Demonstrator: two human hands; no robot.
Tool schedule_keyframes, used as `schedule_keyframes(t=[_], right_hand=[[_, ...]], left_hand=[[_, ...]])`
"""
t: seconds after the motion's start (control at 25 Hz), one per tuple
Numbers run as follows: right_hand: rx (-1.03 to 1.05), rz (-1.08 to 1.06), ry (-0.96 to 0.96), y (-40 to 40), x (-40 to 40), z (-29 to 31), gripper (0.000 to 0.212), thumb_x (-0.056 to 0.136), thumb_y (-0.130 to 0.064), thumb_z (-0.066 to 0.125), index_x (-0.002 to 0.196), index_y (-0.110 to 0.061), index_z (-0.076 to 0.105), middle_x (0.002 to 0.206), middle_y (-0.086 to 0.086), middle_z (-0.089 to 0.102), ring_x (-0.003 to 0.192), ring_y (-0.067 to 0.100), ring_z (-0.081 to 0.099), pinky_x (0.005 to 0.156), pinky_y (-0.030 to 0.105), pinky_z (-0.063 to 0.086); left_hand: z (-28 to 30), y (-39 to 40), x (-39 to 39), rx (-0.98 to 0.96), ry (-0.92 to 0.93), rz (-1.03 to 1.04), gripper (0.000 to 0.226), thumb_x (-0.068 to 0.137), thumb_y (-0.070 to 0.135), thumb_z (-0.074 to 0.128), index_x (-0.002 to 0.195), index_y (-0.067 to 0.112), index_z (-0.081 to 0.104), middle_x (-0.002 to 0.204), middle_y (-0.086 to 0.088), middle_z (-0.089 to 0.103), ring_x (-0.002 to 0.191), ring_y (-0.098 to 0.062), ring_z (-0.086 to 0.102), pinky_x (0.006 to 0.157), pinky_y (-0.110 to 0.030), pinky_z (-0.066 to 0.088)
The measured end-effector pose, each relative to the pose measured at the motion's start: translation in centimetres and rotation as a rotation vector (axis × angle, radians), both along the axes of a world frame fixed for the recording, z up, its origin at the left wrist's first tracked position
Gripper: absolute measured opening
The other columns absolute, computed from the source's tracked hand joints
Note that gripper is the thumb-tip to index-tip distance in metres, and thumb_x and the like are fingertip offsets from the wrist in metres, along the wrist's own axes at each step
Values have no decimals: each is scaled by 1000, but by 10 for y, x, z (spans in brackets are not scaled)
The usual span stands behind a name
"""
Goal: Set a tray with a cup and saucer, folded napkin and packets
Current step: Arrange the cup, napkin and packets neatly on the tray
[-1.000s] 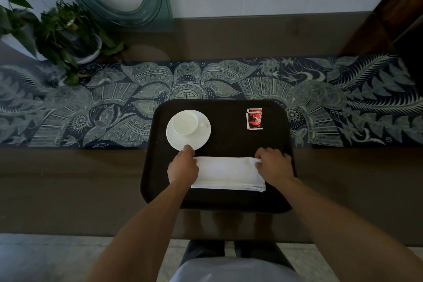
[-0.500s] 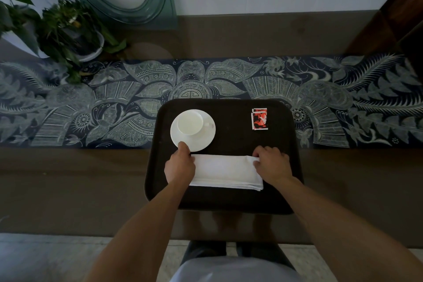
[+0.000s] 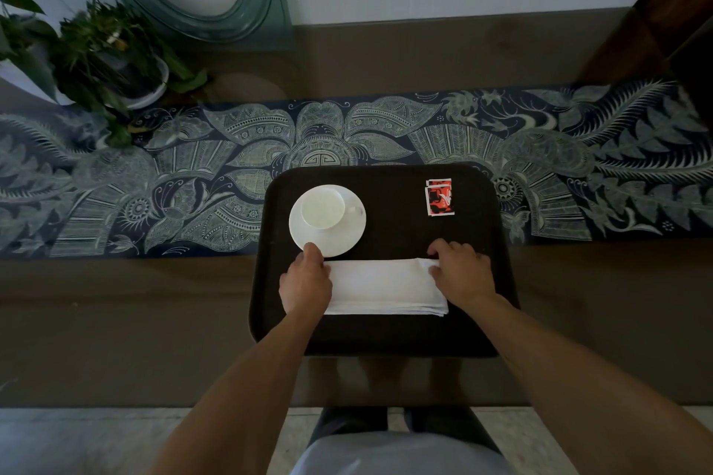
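The left hand (image 3: 305,283) and right hand (image 3: 461,274) each hide an end of the napkin (image 3: 380,287).

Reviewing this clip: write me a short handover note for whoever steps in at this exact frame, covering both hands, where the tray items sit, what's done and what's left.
Left hand: resting on the left end of the folded napkin, fingertips by the saucer rim.
Right hand: on the napkin's right end, fingers curled at its far corner.
Items: cup stands on the saucer, far left of the tray; red packets lie far right; napkin lies flat along the near side.
Done: all the pieces are on the tray.
Left: likely just squaring the napkin and letting go.
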State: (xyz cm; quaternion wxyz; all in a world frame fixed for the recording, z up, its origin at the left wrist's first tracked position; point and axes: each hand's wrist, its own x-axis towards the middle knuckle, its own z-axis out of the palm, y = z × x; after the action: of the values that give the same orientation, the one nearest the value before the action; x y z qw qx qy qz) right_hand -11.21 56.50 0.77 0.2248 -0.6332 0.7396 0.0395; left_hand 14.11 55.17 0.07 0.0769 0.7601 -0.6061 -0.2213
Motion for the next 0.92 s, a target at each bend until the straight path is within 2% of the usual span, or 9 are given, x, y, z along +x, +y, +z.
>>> schedule_keyframes(t=[0.12,0.2,0.24,0.32,0.4,0.44,0.52,0.72,0.92], right_hand=[[-173,64,103,12,6,0,42,93,-34,54,133,-25,48,133,3,50,127,24,43,106,46,36],[-246,156,101,22,20,-1,46,94,-37,49,138,-24,47,142,4,47,137,24,35,113,47,31],[-234,202,85,26,29,-3,48,95,-40,45,141,-23,44,147,3,43,142,24,30,116,49,26],[-171,287,69,31,44,-11,55,98,-43,37,148,-22,33,156,3,32,148,25,17,119,52,16],[-149,360,102,35,53,-22,60,98,-44,33,151,-19,24,161,5,22,150,25,10,120,52,9],[-150,378,124,35,54,-27,61,99,-45,32,152,-18,22,161,6,19,150,26,8,120,52,8],[-141,380,139,37,54,-35,62,99,-46,31,153,-17,18,162,7,17,150,26,8,120,52,7],[-139,361,141,41,50,-50,66,98,-51,23,154,-19,8,163,6,10,150,26,6,121,48,7],[-126,311,171,44,38,-49,72,96,-59,15,154,-17,3,163,6,6,150,20,-1,120,41,3]], left_hand=[[-4,12,1,-163,-103,-125,11,90,24,58,92,16,52,93,-3,57,85,-24,54,73,-39,43],[-8,24,-1,-280,-122,-374,21,92,32,53,105,17,59,104,-3,60,96,-23,56,83,-38,46],[-10,27,-6,-274,-107,-505,30,95,36,47,116,17,59,116,-2,59,108,-22,56,94,-38,45],[-16,31,-19,-190,-103,-692,49,100,41,31,140,17,44,146,-3,44,138,-22,36,116,-40,27],[-25,34,-28,-128,-161,-792,57,102,43,16,153,17,18,162,-4,13,149,-19,3,121,-40,6],[-30,36,-29,-108,-197,-808,58,102,43,11,154,17,7,163,-4,2,149,-17,-8,121,-40,1],[-37,40,-29,-66,-234,-797,59,102,45,6,154,18,-4,162,-2,-10,147,-16,-17,121,-41,-2],[-46,41,-28,-44,-242,-769,62,101,49,3,153,17,-7,162,-2,-11,147,-15,-16,121,-43,2],[-47,39,-3,-17,-243,-693,69,98,59,2,153,19,-12,161,-1,-14,147,-13,-16,120,-38,-2]])
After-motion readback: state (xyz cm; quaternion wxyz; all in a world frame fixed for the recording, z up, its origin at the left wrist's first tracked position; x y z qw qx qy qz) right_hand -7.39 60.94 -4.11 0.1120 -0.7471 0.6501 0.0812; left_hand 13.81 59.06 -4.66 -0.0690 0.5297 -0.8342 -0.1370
